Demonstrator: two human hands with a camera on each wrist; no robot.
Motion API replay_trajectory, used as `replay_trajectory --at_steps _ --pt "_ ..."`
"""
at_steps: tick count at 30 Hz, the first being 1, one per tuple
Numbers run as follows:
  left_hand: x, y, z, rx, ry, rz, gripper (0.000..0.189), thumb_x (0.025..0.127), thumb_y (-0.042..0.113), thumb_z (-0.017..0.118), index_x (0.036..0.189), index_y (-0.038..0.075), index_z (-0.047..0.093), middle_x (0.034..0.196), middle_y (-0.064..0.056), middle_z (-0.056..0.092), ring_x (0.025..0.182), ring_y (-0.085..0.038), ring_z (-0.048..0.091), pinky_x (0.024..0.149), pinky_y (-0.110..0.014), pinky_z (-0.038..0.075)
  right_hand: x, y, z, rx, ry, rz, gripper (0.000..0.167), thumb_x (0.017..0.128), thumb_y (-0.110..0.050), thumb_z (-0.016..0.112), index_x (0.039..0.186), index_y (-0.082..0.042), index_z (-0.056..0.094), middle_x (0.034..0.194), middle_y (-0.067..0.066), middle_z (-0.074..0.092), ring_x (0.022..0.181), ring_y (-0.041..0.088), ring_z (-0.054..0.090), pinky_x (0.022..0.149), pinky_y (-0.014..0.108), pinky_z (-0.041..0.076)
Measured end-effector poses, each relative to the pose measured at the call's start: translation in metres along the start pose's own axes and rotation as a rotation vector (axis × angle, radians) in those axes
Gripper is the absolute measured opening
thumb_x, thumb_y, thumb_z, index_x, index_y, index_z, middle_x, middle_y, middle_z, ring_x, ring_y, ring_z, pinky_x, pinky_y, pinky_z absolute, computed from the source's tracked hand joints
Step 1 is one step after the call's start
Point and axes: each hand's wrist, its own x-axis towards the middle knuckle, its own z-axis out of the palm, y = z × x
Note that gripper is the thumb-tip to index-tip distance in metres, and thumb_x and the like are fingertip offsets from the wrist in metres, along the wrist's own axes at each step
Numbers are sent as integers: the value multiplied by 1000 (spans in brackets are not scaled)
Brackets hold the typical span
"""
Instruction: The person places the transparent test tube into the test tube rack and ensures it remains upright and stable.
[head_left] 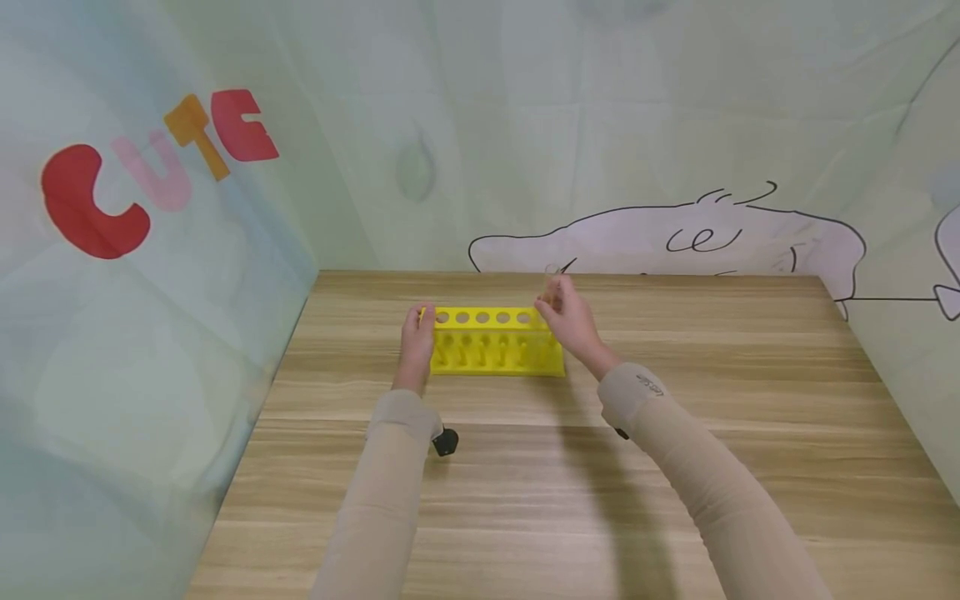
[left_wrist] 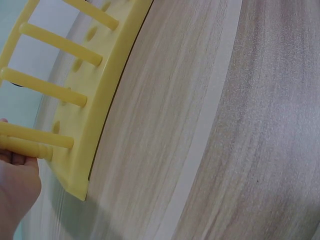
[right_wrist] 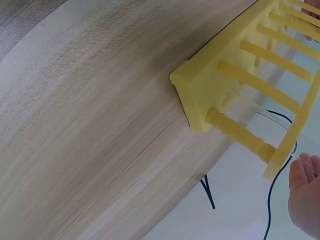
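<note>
A yellow test tube rack stands on the wooden table, its top bar pierced by a row of round holes. My left hand grips its left end; in the left wrist view the fingers of that hand curl behind the end post. At the opposite end, my right hand pinches a clear test tube near its top, above the rack's bar. In the right wrist view the tube's faint lower part shows between the bar and the base, while the right hand appears partly at the edge.
The wood-grained table reaches back to a hanging printed cloth with a cartoon drawing. Another cloth with coloured letters hangs along the left side. A dark wrist device sticks out from the left cuff.
</note>
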Motion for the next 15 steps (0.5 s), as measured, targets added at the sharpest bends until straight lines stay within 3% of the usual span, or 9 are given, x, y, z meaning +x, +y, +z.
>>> replay_trajectory --at_steps 5,15 --pt "-1 2 1 -1 -3 0 28 94 41 34 108 18 42 110 -3 49 118 -22 34 103 -42 24 0 -1 -3 2 -17 15 37 89 -18 51 122 -11 34 112 11 58 108 25 52 90 37 44" --pt "-1 1 0 10 2 -12 34 93 43 34 113 18 41 115 -4 48 118 -21 34 103 -42 24 2 1 -4 8 -25 32 42 88 -18 54 125 -12 34 111 10 58 102 23 54 87 36 45"
